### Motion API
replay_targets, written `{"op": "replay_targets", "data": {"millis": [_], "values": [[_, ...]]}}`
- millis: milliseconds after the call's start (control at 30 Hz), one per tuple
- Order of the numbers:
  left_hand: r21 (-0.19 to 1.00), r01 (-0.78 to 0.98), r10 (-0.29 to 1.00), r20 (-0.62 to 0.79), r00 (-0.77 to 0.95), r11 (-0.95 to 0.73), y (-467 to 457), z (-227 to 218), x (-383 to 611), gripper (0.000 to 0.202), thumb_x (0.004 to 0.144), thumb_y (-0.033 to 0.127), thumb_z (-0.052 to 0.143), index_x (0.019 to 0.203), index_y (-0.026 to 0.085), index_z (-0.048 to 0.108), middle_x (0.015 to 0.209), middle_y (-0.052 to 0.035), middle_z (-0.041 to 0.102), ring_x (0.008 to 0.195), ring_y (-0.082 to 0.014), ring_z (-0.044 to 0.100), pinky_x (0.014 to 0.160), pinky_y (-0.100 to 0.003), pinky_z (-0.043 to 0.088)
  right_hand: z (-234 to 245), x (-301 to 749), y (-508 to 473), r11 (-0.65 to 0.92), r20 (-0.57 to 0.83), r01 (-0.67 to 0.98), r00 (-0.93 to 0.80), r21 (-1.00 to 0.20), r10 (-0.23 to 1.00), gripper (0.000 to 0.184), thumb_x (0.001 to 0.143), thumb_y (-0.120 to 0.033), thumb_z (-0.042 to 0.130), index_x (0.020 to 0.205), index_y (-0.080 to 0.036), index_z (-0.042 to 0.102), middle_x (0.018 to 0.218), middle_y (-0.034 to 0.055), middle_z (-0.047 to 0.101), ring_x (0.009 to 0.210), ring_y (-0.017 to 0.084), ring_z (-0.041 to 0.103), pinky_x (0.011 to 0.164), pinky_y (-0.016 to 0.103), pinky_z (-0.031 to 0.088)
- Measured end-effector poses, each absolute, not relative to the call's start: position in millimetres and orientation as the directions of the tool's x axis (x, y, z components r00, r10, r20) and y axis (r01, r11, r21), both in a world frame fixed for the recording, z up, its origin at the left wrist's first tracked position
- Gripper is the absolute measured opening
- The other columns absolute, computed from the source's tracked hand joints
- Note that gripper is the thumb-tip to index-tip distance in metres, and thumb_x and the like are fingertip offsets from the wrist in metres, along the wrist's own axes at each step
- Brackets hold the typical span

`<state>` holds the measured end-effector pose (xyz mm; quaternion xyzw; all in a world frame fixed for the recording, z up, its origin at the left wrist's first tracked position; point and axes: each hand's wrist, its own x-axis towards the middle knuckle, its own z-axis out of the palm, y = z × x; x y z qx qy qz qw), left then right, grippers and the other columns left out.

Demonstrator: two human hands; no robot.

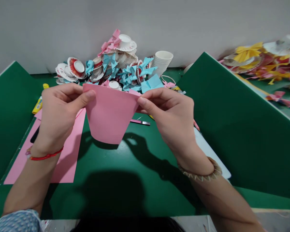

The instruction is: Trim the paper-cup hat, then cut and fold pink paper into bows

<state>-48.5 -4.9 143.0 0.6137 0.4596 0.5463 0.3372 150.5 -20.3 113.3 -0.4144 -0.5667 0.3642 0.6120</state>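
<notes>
A folded pink sheet of paper is held up above the green table, its fold hanging down. My left hand pinches its upper left corner, thumb on the near face. My right hand pinches the upper right corner in the same way. Both hands are closed on the paper. A flat pink sheet lies on the table under my left forearm.
A heap of paper-cup flowers with blue and pink bows lies at the back, beside a stack of white cups. A yellow glue stick sits left, a thin blade tool mid-table. Green dividers stand on both sides.
</notes>
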Motion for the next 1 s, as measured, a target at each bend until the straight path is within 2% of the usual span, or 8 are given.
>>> {"op": "replay_targets", "data": {"millis": [67, 133, 267, 333, 567, 700, 867, 1000], "values": [[0.863, 0.159, 0.867, 0.494, -0.067, -0.479, 0.3, 135.1, -45.8, 0.011, 0.076, 0.018, 0.068, 0.065, 0.019, 0.068, 0.056, 0.0044, 0.05, 0.052, -0.005, 0.042, 0.049, -0.02, 0.034, 112.9, 149.3, -20.6, 0.374, 0.374, 0.023, 0.096, -0.927, 0.922, 0.007, 0.076, -0.018, 0.067, 0.07, -0.021, 0.064, 0.07, -0.003, 0.065, 0.065, 0.01, 0.064, 0.065, 0.028, 0.058], [0.725, 0.275, 0.731, 0.675, -0.102, -0.631, 3.4, 126.6, -42.6, 0.016, 0.079, 0.015, 0.063, 0.066, 0.02, 0.07, 0.052, 0.0049, 0.043, 0.049, -0.0039, 0.037, 0.047, -0.019, 0.03, 113.6, 148.7, -22.0, 0.359, 0.36, 0.025, 0.098, -0.933, 0.928, 0.008, 0.076, -0.018, 0.066, 0.07, -0.021, 0.063, 0.071, -0.0021, 0.065, 0.067, 0.011, 0.064, 0.067, 0.028, 0.058], [0.274, 0.586, 0.332, 0.943, -0.009, -0.762, 4.2, 114.1, -40.7, 0.025, 0.081, 0.009, 0.058, 0.092, 0.025, 0.073, 0.067, 0.0047, 0.06, 0.062, -0.0062, 0.054, 0.06, -0.019, 0.04, 115.4, 148.4, -24.6, 0.351, 0.353, 0.036, 0.091, -0.936, 0.931, 0.009, 0.078, -0.02, 0.065, 0.07, -0.021, 0.062, 0.071, -0.0013, 0.064, 0.067, 0.012, 0.063, 0.067, 0.029, 0.058], [0.19, 0.619, 0.273, 0.961, 0.041, -0.762, 4.1, 112.5, -41.6, 0.028, 0.081, 0.009, 0.059, 0.099, 0.026, 0.072, 0.071, 0.005, 0.064, 0.062, -0.0063, 0.056, 0.06, -0.019, 0.041, 114.9, 147.9, -24.6, 0.35, 0.352, 0.038, 0.092, -0.936, 0.931, 0.009, 0.078, -0.021, 0.065, 0.069, -0.021, 0.061, 0.071, -0.0012, 0.064, 0.066, 0.012, 0.062, 0.066, 0.029, 0.058], [0.66, 0.332, 0.705, 0.709, 0.022, -0.674, 12.5, 120.0, -47.2, 0.011, 0.078, 0.02, 0.067, 0.088, 0.021, 0.072, 0.068, 0.0038, 0.063, 0.057, -0.005, 0.053, 0.051, -0.018, 0.04, 108.2, 153.0, -16.7, 0.332, 0.334, 0.035, 0.127, -0.943, 0.934, 0.009, 0.078, -0.022, 0.065, 0.07, -0.021, 0.061, 0.068, -0.0013, 0.063, 0.06, 0.01, 0.061, 0.054, 0.025, 0.055], [0.654, 0.307, 0.698, 0.714, 0.052, -0.692, 19.4, 116.2, -49.4, 0.008, 0.079, 0.017, 0.067, 0.072, 0.02, 0.068, 0.064, 0.0041, 0.059, 0.061, -0.0057, 0.049, 0.056, -0.02, 0.04, 107.7, 159.0, -12.1, 0.332, 0.335, 0.038, 0.129, -0.942, 0.933, 0.009, 0.079, -0.025, 0.064, 0.071, -0.022, 0.061, 0.066, -0.0012, 0.062, 0.06, 0.01, 0.061, 0.052, 0.025, 0.054], [0.592, 0.352, 0.633, 0.774, 0.003, -0.725, 18.2, 112.6, -44.3, 0.011, 0.079, 0.016, 0.066, 0.069, 0.021, 0.067, 0.061, 0.0054, 0.059, 0.055, -0.0049, 0.048, 0.052, -0.022, 0.039, 105.9, 158.8, -7.7, 0.273, 0.267, -0.016, 0.15, -0.962, 0.952, 0.008, 0.076, -0.021, 0.066, 0.069, -0.021, 0.062, 0.064, -0.0018, 0.06, 0.056, 0.009, 0.059, 0.05, 0.024, 0.053], [0.721, 0.319, 0.755, 0.655, -0.023, -0.616, 18.7, 107.5, -43.8, 0.006, 0.075, 0.026, 0.07, 0.074, 0.021, 0.068, 0.063, 0.0043, 0.061, 0.055, -0.0068, 0.053, 0.053, -0.023, 0.041, 105.5, 162.9, -3.3, 0.244, 0.233, -0.045, 0.175, -0.969, 0.957, 0.007, 0.075, -0.021, 0.066, 0.069, -0.02, 0.062, 0.061, -0.0027, 0.057, 0.054, 0.008, 0.057, 0.05, 0.023, 0.053]]}}
